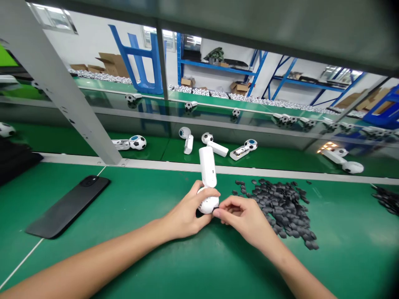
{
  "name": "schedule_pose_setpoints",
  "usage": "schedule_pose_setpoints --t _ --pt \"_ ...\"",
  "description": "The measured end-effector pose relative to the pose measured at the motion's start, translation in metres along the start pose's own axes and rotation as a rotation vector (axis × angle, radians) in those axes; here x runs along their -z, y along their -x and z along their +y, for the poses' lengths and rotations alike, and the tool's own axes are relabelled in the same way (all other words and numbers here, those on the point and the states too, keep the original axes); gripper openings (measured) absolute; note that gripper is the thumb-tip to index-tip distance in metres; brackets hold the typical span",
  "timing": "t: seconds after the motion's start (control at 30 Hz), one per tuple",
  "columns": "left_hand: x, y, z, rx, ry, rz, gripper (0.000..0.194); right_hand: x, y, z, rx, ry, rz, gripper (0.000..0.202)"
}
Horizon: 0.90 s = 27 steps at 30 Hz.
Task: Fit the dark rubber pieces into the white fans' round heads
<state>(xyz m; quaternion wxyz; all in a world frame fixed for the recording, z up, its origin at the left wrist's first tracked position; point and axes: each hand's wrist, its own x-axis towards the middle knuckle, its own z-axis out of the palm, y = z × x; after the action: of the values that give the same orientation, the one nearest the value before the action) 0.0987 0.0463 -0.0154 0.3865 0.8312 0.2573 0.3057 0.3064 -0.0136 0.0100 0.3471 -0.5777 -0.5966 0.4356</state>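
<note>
My left hand (pixel 190 211) is wrapped round the ball end of a white plastic device (pixel 208 168), whose long handle-like body points away from me. Pinched between the thumb and forefinger of my right hand (pixel 241 214) is a small black piece (pixel 215 210), pressed against the lower right of the ball. Just right of that hand lies a heap of loose black pieces (pixel 283 207) on the green tabletop (pixel 149 265). The side of the ball facing the table is hidden.
A black phone (pixel 70 205) lies at the left. Beyond the metal rail (pixel 162 166), several white devices with football-patterned balls (pixel 137 142) rest on a green belt. A slanted grey post (pixel 77 99) rises at the left. Black items (pixel 386 199) lie at the far right.
</note>
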Motion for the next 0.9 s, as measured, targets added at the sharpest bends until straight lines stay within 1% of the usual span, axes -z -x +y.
schedule_pose_setpoints --t 0.1,0.2,0.37,0.43,0.53,0.63,0.77,0.83,0.9 --pt "0.001 -0.001 0.002 -0.004 0.018 -0.009 0.048 -0.001 0.000 -0.002 0.000 0.017 0.018 0.022" --pt "0.002 -0.002 0.004 0.007 0.041 -0.001 0.051 -0.003 0.000 -0.002 -0.001 -0.016 0.015 0.023" --pt "0.002 -0.004 0.007 0.087 0.063 -0.021 0.059 -0.009 -0.001 -0.005 0.039 0.045 0.114 0.026" --pt "0.001 -0.004 0.008 0.108 0.077 0.000 0.056 -0.009 -0.001 -0.005 0.054 0.078 0.141 0.030" --pt "0.000 -0.005 0.009 0.129 0.096 0.010 0.046 -0.009 -0.002 -0.003 0.082 0.123 0.162 0.037" --pt "0.001 -0.004 0.010 0.145 0.100 -0.013 0.040 -0.009 -0.003 0.002 0.096 0.150 0.154 0.039" --pt "0.002 -0.004 0.009 0.137 0.118 -0.016 0.040 -0.012 -0.002 0.002 0.125 0.158 0.147 0.039" --pt "0.001 -0.004 0.009 0.127 0.158 -0.017 0.039 -0.006 -0.002 -0.001 0.191 0.189 0.089 0.033" --pt "0.002 -0.003 0.008 0.134 0.206 0.002 0.033 0.007 -0.004 -0.003 0.273 0.221 0.009 0.026"
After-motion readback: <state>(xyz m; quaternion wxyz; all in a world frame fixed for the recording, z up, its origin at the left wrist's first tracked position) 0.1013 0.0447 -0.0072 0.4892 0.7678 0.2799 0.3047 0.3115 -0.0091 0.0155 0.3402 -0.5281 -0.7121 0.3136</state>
